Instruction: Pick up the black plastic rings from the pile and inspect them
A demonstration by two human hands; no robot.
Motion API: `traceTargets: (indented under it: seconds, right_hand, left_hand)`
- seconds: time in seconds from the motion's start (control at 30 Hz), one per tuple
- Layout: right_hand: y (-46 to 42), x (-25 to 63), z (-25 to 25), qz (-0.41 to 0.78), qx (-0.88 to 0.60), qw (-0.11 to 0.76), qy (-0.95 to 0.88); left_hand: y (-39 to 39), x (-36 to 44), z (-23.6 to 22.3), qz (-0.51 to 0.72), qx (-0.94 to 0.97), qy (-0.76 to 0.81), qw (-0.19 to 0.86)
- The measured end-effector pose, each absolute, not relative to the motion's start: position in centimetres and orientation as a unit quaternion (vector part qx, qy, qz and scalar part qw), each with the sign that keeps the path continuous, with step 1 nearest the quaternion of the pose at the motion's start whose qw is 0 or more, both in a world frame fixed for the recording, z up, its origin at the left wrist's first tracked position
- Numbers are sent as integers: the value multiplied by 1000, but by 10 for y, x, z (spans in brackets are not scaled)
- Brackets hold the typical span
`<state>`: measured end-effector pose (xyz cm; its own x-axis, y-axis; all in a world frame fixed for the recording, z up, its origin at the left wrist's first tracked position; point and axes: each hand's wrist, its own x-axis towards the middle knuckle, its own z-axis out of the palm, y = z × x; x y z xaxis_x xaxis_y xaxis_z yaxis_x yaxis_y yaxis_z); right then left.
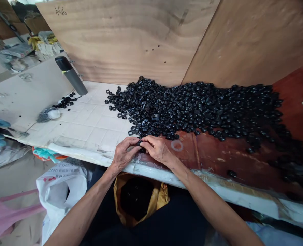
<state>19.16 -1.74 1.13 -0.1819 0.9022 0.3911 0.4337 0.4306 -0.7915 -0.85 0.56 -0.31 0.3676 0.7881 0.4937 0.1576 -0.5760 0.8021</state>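
Note:
A big heap of small black plastic rings spreads across the worktable against plywood walls. At the table's front edge my left hand and my right hand meet, fingers pinched together on one small black ring held between them. Both hands rest just in front of the heap's near edge. A yellow bag holding more black parts hangs open below the table, right under my hands.
A dark grey bottle leans at the table's back left, beside a small cluster of black rings and a crumpled clear bag. A white sack and a pink bag lie on the floor to the left. Plywood panels close off the back.

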Motion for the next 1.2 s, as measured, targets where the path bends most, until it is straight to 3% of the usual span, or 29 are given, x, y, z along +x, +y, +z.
traceTargets:
  seconds: [0.13,0.3,0.53,0.73,1.2]
  right_hand:
    - [-17,191,5,227,-474,436,-730]
    - [-19,193,8,265,-453,465,-713]
    - [-17,194,9,248,-493,420,-721]
    - [-22,195,21,300,-460,406,-730]
    - [-20,192,23,318,-455,444,-703]
  left_hand:
    - [5,-6,-2,457,760,305,348]
    - [6,-4,-4,463,733,319,381]
    - [6,-5,-3,457,717,331,409]
    - [5,-6,-6,473,673,345,451]
    - [5,-9,0,461,675,341,465]
